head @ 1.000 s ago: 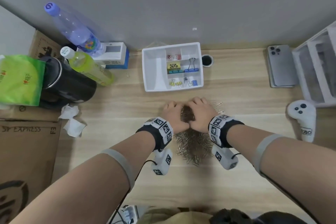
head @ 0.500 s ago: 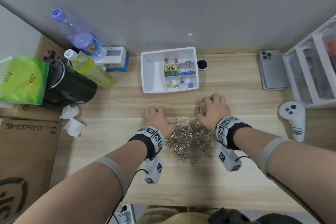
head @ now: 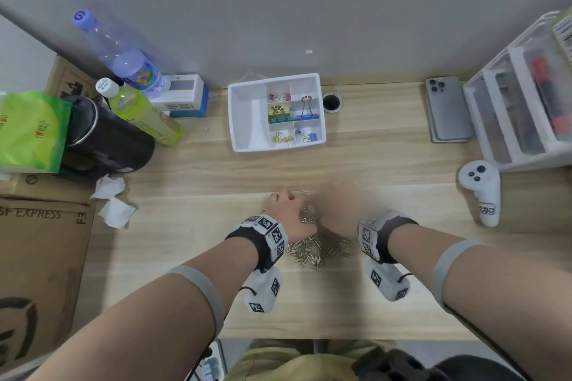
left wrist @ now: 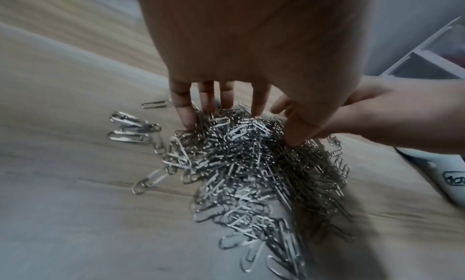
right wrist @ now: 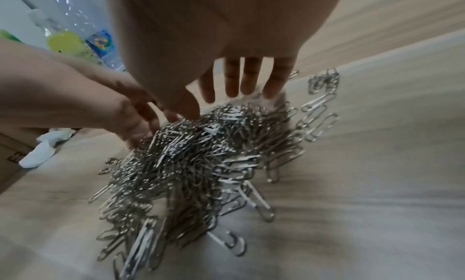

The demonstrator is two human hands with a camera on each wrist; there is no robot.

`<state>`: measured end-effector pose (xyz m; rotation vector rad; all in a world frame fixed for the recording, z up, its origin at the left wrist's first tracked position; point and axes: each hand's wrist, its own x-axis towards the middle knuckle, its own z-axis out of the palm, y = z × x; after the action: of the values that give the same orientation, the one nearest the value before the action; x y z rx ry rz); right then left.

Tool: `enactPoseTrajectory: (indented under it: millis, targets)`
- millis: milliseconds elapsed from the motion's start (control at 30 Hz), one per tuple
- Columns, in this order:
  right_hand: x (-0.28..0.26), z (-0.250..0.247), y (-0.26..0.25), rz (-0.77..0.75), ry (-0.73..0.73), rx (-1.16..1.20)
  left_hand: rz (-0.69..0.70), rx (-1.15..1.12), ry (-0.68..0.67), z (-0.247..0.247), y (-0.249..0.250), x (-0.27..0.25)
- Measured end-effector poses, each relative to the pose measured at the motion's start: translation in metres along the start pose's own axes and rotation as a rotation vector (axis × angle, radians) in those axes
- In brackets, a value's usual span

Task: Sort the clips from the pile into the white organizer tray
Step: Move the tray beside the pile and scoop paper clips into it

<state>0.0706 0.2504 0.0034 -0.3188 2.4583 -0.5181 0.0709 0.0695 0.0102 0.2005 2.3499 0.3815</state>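
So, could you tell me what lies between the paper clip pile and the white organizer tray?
Only bare wooden table between the pile and tray, per the head view.

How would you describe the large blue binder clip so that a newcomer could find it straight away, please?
Find the white organizer tray at the back of the wooden desk. The large blue binder clip stands in the middle compartment of its right-hand column. Its neighbours are smaller, and only it stands alone.

**Wooden counter and its load**

The light wood counter [head: 371,164] carries a pile of silver paper clips [left wrist: 251,165] under the fingers [left wrist: 186,113]. Beyond the fingertips sits the white organizer tray [head: 247,120]; a phone [head: 447,111] and white controller [head: 481,192] lie right, crumpled tissues [head: 113,201] left.
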Motion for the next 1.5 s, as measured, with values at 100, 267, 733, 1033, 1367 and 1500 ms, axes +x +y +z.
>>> enactPoseTrajectory:
  millis: [100,267,733,1033,1367,1500]
  targets:
    - [-0.005,-0.013,0.013,0.158,0.163,0.006,-0.069,0.021,0.063,-0.011,-0.009,-0.002]
    - [-0.015,-0.016,0.038,0.399,0.167,0.098,-0.363,0.1,0.089,-0.02,-0.032,-0.012]
    - [-0.017,0.019,-0.001,0.161,0.033,0.191,-0.156,-0.066,0.008,0.014,0.005,-0.015]
    - [-0.038,0.001,0.032,0.235,0.057,0.014,-0.38,0.005,0.033,0.002,-0.029,-0.036]
    - [-0.025,0.03,0.014,0.107,0.043,0.14,-0.147,-0.016,0.016,0.026,-0.003,-0.022]
    - [-0.023,0.03,0.014,0.109,0.041,0.222,-0.092,-0.007,0.067,0.028,0.004,-0.015]
